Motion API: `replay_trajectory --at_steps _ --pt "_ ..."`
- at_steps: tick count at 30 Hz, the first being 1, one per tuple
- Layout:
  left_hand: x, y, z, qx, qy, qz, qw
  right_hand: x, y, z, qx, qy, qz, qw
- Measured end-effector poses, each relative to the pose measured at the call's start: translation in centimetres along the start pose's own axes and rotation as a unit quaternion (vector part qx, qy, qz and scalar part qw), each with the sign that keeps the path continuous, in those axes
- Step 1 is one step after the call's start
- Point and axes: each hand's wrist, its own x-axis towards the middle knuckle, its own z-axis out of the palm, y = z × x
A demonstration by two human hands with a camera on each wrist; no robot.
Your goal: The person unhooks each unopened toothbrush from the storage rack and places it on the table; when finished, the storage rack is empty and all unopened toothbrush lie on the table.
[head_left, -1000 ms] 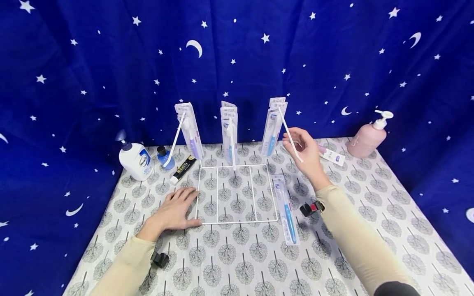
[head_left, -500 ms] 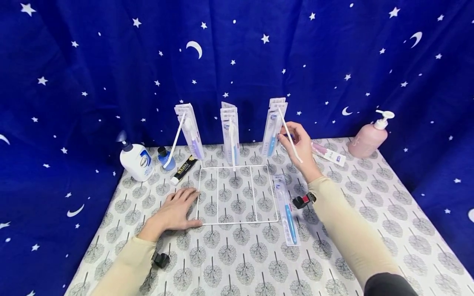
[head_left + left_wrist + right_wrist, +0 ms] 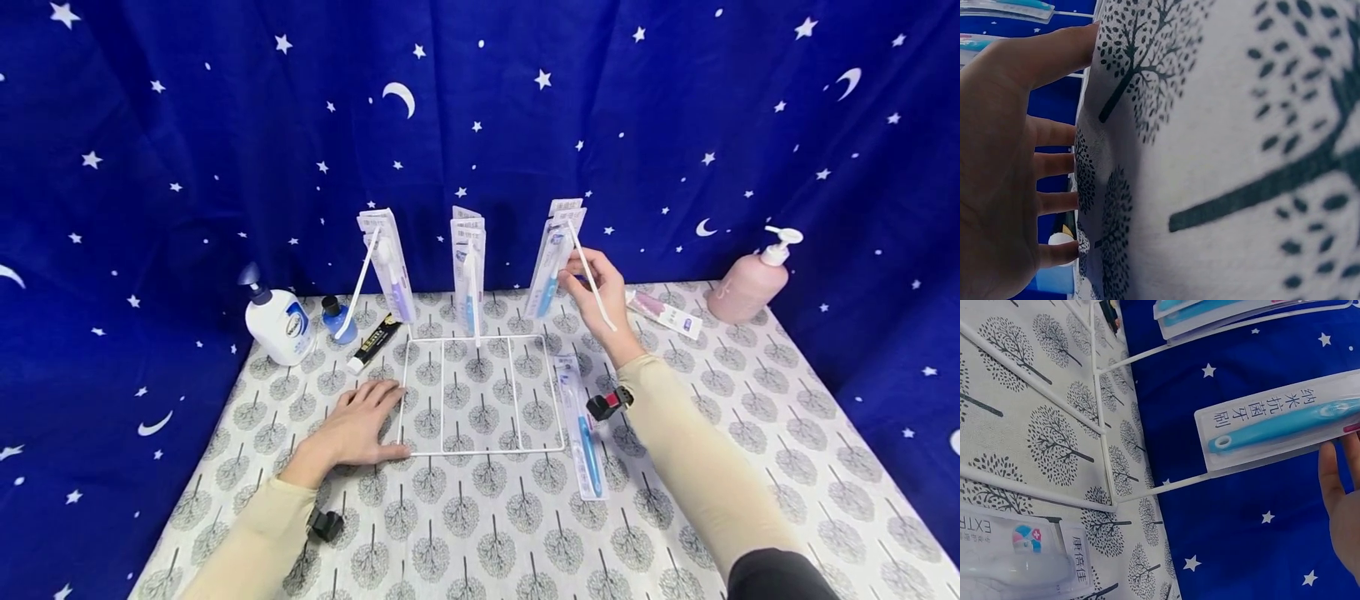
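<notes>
A white wire rack (image 3: 480,452) stands mid-table, with packaged toothbrushes hanging on its three upper prongs. My right hand (image 3: 615,292) is at the right-hand prong, its fingertips touching the edge of a blue packaged toothbrush (image 3: 551,258). In the right wrist view those fingers (image 3: 1330,472) meet the pack's lower edge; whether they pinch it is hidden. My left hand (image 3: 360,425) lies spread on the cloth, fingertips and thumb at the rack's left side. The middle prong carries several packs (image 3: 468,267), the left one purple toothbrush packs (image 3: 390,267).
One packaged blue toothbrush (image 3: 587,450) lies right of the rack base. At left stand a white pump bottle (image 3: 281,329), a blue bottle (image 3: 341,325) and a black toothpaste tube (image 3: 375,342). A pink-white tube (image 3: 667,315) and pink pump bottle (image 3: 748,287) are at right.
My right hand has moved left and in to the packs on the right-hand prong. The lower end of the front pack has swung slightly left. My left hand has stayed put.
</notes>
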Motion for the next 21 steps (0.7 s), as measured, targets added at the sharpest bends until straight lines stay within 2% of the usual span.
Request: replay_trajectory --at_steps 4,10,17,21 --pt "0.0 0.1 0.1 -0.001 -0.002 0.000 1.0000 -0.3 -0.2 -0.1 -0.007 0.000 0.002 1.000" --pt "0.0 0.1 0.1 -0.004 0.005 0.003 1.0000 -0.9 -1.0 -0.3 0.017 -0.007 0.003 1.000" --pt "0.1 -0.1 0.2 -0.004 0.002 0.000 1.0000 -1.6 -2.5 -0.2 0.085 -0.043 0.025 0.995" --pt "0.0 -0.1 0.2 -0.007 -0.003 -0.003 1.0000 -2.0 -3.2 -0.1 0.127 -0.055 0.012 0.990"
